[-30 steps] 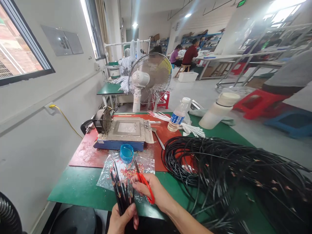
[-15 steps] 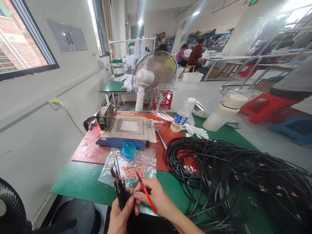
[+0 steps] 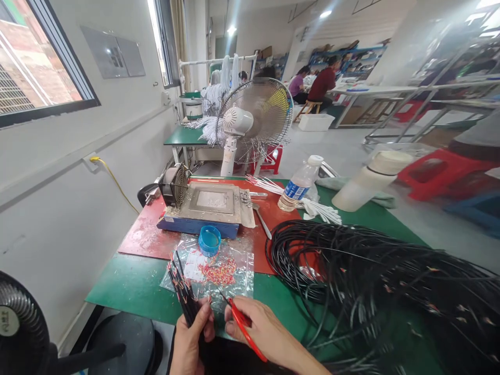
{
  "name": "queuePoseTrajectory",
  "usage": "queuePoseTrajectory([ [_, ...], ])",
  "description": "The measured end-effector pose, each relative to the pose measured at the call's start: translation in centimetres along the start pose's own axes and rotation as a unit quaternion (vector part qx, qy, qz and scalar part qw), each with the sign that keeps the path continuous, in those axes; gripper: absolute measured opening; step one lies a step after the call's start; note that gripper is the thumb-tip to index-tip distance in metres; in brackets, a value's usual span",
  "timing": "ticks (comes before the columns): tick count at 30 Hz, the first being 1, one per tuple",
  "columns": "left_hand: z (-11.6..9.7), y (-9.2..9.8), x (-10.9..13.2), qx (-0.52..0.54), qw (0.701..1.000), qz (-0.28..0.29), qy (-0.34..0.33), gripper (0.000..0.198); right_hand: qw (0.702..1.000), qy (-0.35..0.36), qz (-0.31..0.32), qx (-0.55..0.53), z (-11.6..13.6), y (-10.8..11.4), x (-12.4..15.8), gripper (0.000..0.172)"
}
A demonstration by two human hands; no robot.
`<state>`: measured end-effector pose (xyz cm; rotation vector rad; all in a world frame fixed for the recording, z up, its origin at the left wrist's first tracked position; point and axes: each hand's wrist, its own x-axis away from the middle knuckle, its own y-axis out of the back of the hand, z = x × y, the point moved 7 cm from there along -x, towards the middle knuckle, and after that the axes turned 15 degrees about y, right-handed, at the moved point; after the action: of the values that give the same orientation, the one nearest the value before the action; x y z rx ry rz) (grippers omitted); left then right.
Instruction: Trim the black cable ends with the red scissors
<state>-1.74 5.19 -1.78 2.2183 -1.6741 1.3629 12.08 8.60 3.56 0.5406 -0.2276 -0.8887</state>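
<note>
A bundle of black cables [image 3: 184,291] with stripped ends, showing coppery and reddish wires, stands upright in my left hand [image 3: 193,333]. That hand's thumb and fingers also pinch a single wire end off to the right of the bundle. In my right hand [image 3: 260,325] are red-handled snips [image 3: 244,325], their slim dark tip pointing up and left, a little apart from the pinched end. Red and yellowish insulation scraps [image 3: 219,271] lie on a clear plastic bag [image 3: 242,260] just beyond both hands.
A blue cup [image 3: 210,240] stands on the bag, in front of a blue-based hot plate [image 3: 199,225] with a small fan [image 3: 174,186]. Coiled black cable [image 3: 332,250] covers the right side. A water bottle [image 3: 300,185], a pale flask [image 3: 371,179] and a spoon [image 3: 262,221] are farther back.
My right hand has drawn away to the right from my left hand, and the snips have turned so both red handles show. The cable bundle has shifted slightly left.
</note>
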Motion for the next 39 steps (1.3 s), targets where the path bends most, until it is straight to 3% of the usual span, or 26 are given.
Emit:
queuePoseTrajectory([
  [7, 0.2, 0.0, 0.3, -0.011, 1.0, -0.009, -0.006, 0.036, 0.994, -0.014, 0.035, 0.106, -0.3, -1.4, 0.9, 0.03],
  [24, -0.6, 0.0, 0.2, -0.082, 0.994, -0.066, -0.034, 0.041, 0.995, -0.032, 0.041, 0.084, -0.6, -1.2, 0.3, 0.047],
  [39, -0.6, -0.5, -0.3, -0.121, 0.991, -0.046, -0.032, 0.035, 0.994, -0.052, 0.038, 0.086, -1.4, -0.8, -0.1, 0.044],
])
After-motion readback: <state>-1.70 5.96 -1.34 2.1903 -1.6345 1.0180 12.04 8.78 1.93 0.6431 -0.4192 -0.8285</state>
